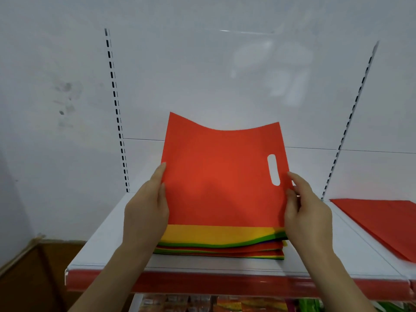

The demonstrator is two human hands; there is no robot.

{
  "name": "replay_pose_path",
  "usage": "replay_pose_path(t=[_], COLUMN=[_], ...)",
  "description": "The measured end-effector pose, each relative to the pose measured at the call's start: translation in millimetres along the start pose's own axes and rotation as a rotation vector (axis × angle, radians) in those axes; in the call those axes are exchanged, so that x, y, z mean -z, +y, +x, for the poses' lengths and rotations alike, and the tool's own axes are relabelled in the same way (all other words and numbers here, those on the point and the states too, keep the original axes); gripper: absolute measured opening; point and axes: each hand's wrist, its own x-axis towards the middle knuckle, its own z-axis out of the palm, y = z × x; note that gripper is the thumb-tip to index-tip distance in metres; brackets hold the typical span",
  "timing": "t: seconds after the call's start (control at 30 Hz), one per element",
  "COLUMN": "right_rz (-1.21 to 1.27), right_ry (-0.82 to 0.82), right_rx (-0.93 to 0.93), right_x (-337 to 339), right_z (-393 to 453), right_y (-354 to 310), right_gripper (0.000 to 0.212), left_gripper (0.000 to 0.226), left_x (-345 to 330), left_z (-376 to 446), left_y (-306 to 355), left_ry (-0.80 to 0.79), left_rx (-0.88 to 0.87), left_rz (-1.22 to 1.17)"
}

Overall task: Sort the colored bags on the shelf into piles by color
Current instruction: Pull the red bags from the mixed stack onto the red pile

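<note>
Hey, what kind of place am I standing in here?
Probably a shop aisle: a white retail shelf with a red price strip, slotted uprights on the back panel, and packaged goods on the shelf below.

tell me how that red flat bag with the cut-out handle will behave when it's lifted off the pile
The red flat bag with the cut-out handle is probably floppy: its top edge sags between the left hand and right hand. Likely light, since pinched edges carry it. It may slide easily off the mixed-colour stack.
</note>
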Motion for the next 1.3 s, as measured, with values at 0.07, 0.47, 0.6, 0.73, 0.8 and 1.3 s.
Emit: replay_pose_path(t=[0.07,0.47,0.6,0.73,0.8,1.3], right_rz=[0.041,0.005,-0.006,-0.043,-0.082,-0.3], right_ry=[0.052,0.069,0.089,0.123,0.149,0.328], right_rx=[0.073,0.051,0.037,0.0,-0.012,-0.092], right_x=[3.9,10.0,15.9,30.0,42.0,205.2], right_z=[-1.8,-11.0,-14.6,-21.6,-26.6,-55.1], right_y=[1.6,1.8,-3.3,-1.9,2.7,95.7], right_gripper=[0.034,0.041,0.045,0.045,0.044,0.035], left_gripper=[0.034,0.038,0.039,0.039,0.038,0.041], left_x=[-3.1,-8.6,-9.6,-18.2,-26.8,-92.8], left_z=[-1.0,-5.1,-3.5,-2.7,-4.8,-62.3], left_y=[-3.2,6.6,9.0,20.3,29.3,196.3], left_ry=[0.01,-0.078,-0.067,-0.063,-0.075,-0.237], left_rx=[-0.047,-0.016,-0.044,-0.077,-0.091,-0.16], left_rz=[-0.036,-0.064,-0.102,-0.169,-0.207,-0.401])
